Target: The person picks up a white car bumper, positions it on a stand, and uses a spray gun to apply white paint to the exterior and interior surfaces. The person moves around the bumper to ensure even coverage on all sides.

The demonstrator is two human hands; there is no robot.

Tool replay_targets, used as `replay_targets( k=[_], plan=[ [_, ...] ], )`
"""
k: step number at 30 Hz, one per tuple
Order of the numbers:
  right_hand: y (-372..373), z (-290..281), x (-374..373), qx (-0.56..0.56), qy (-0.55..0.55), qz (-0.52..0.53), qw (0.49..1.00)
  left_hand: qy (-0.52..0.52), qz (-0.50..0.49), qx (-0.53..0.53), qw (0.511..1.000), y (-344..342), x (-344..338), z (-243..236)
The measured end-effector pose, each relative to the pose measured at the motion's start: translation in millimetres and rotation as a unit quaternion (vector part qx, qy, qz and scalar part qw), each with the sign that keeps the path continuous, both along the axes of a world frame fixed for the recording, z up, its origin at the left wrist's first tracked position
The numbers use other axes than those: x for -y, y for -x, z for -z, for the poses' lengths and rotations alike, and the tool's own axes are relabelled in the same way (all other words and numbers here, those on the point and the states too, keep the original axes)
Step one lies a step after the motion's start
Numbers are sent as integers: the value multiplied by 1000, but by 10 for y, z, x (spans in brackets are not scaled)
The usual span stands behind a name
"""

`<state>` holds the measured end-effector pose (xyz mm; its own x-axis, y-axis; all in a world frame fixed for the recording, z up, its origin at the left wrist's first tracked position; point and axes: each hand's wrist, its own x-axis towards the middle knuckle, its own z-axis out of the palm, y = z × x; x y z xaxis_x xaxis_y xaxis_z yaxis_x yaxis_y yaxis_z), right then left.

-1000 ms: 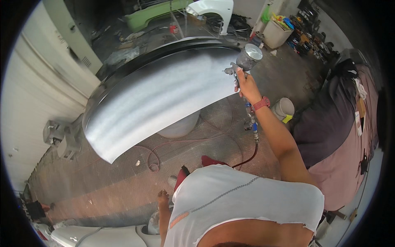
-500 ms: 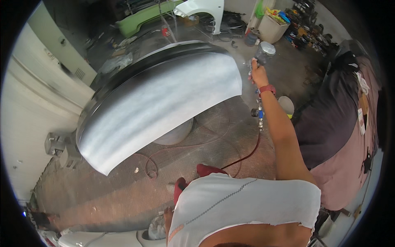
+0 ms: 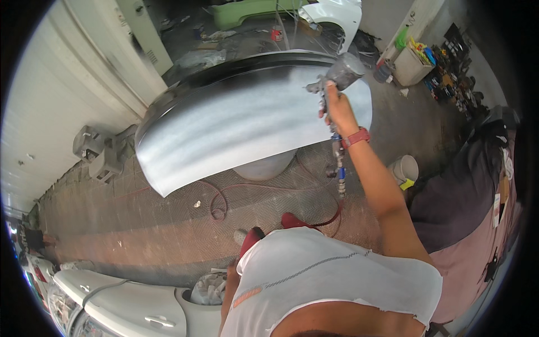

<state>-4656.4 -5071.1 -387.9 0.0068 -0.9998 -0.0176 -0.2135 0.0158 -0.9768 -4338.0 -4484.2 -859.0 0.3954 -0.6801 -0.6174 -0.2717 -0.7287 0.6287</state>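
Observation:
In my right hand (image 3: 339, 108) is a paint spray gun (image 3: 324, 92), its grip wrapped by my fingers. A grey cup (image 3: 345, 70) sits tilted on top of the gun. Below my fist hang a fitting with a blue valve (image 3: 341, 173) and a dark red hose (image 3: 339, 210). The gun stands over the right part of a curved car panel (image 3: 241, 121), apart from it. Pale whitish coating covers most of this panel, with darker grey toward its far edge. My left hand (image 3: 232, 268) is low beside my body, its fingers mostly hidden.
Under the panel stands a rounded pale support (image 3: 264, 167). The hose loops over the mesh-patterned floor (image 3: 140, 236). Grey stools (image 3: 104, 163) stand by the left wall. A covered bulk (image 3: 460, 196) and a bucket (image 3: 405, 168) are at right. A white car door (image 3: 123, 303) lies near left.
My right hand has brought the spray gun leftward, from beyond the panel's right end to over its right part. The view has shifted, with more of the white car door showing.

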Motion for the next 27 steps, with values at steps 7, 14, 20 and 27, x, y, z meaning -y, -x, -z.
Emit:
replay_targets(
  k=[7, 14, 20, 27],
  plan=[
    [-1978, -39, -712, -57, -14, -150, 987, -29, -282, -140, 949, -709, 79, -167],
    [-3680, 97, -1278, -80, -20, -254, 964, -20, -397, -176, 900, -1370, -589, -202],
    [-4665, 175, -1705, -94, -4, -321, 942, -60, -428, -203, 879, -1363, -1331, -116],
    [-4944, 123, -1518, 33, -109, -349, 930, -77, -254, -245, 932, -1400, -1514, -105]
  ],
)
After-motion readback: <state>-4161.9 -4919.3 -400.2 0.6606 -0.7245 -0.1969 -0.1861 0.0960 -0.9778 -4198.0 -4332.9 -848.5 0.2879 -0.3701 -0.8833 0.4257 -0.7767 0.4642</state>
